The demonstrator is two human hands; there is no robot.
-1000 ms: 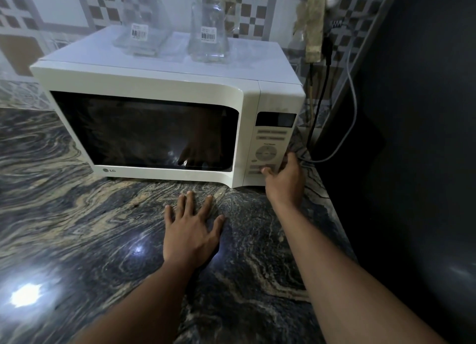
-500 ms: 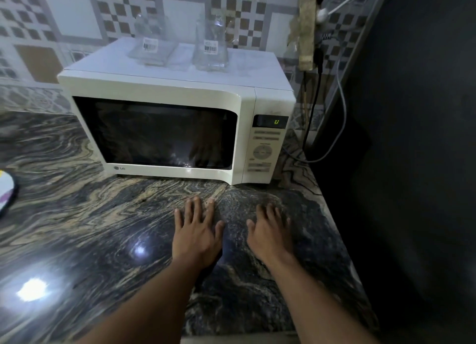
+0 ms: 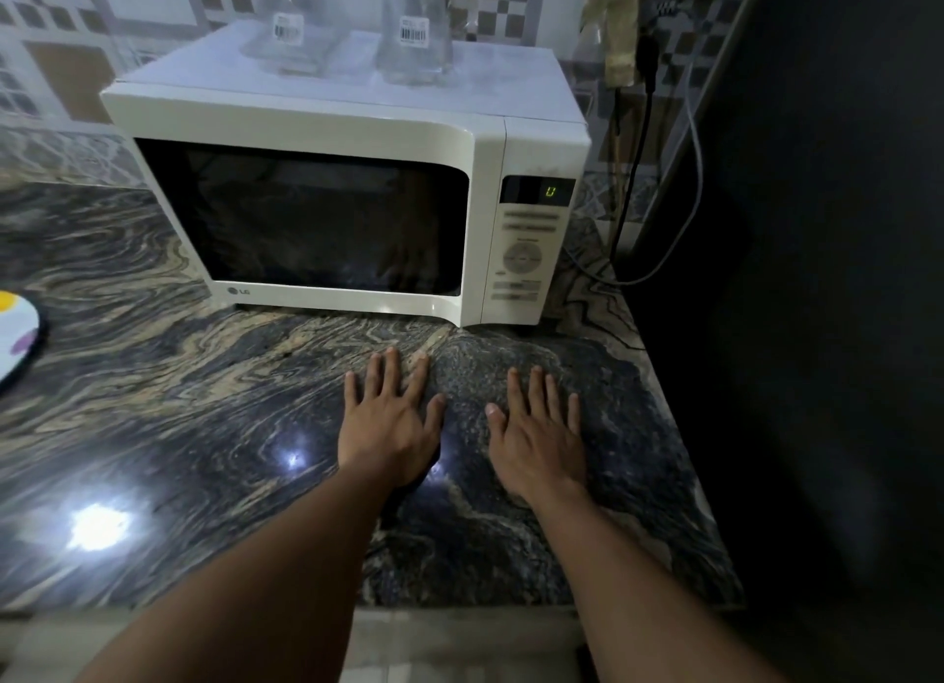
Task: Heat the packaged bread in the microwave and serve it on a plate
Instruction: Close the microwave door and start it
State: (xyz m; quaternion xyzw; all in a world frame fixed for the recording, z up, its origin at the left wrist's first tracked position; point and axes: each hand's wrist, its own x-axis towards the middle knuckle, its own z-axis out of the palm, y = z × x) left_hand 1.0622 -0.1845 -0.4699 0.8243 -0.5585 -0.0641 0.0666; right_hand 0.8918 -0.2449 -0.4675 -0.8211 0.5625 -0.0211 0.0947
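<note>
A white microwave (image 3: pixel 352 120) stands on the marbled counter (image 3: pixel 153 401) with its door closed and its dark window showing nothing inside. Its display (image 3: pixel 550 191) glows a green 0. My left hand (image 3: pixel 391 419) lies flat on the counter in front of the microwave, fingers spread. My right hand (image 3: pixel 539 434) lies flat beside it, a little to the right, holding nothing. A patterned plate (image 3: pixel 15 335) shows partly at the left edge. No bread is visible.
Two clear glass containers (image 3: pixel 414 28) with barcode labels stand on top of the microwave. Black and white cables (image 3: pixel 636 171) hang down the tiled wall at the right. A dark tall surface (image 3: pixel 817 273) borders the counter's right side.
My right hand left the microwave's control panel and came down flat on the counter beside my left hand. The display lit up with a 0. The view shifted, bringing the plate in.
</note>
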